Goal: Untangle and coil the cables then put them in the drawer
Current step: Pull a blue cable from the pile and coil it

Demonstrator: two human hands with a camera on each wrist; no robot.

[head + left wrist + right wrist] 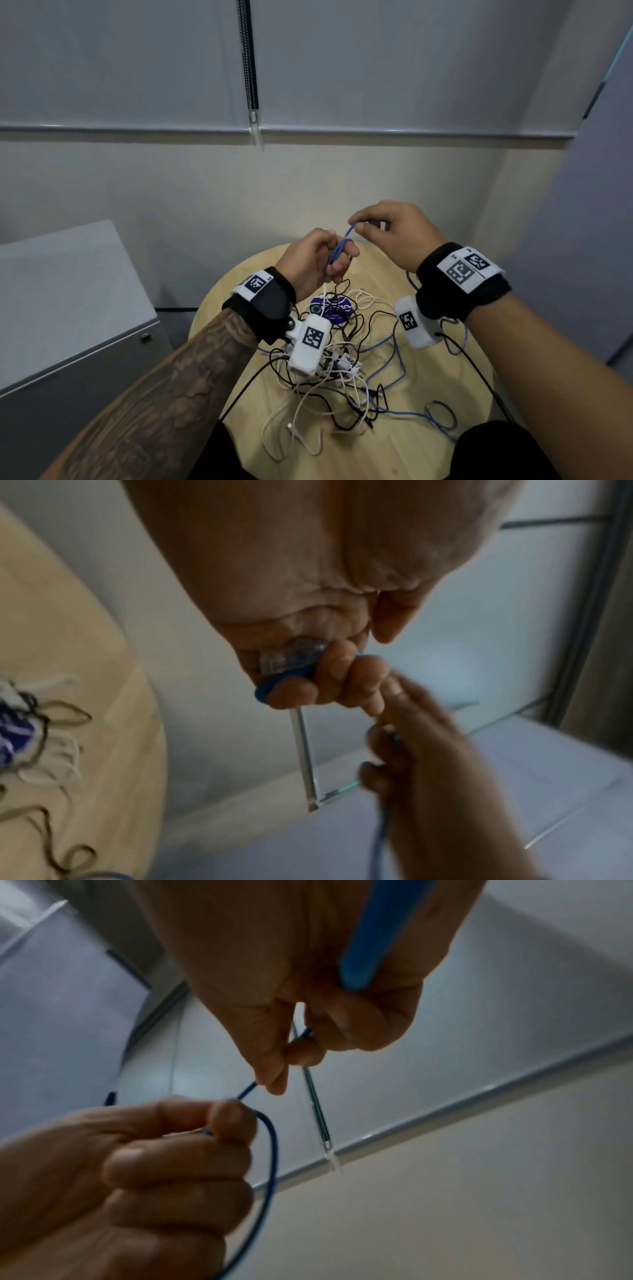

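Above table (404, 452): thin blue cable (343, 240), looped.

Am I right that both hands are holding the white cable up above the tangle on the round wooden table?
Not quite: it is the blue cable, not a white one. The head view shows the left hand and right hand pinching it above the tangle on the round wooden table; the white cables lie in the pile.

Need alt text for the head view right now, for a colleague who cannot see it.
Both hands, left hand and right hand, hold a blue cable above a round wooden table strewn with a tangle of cables.
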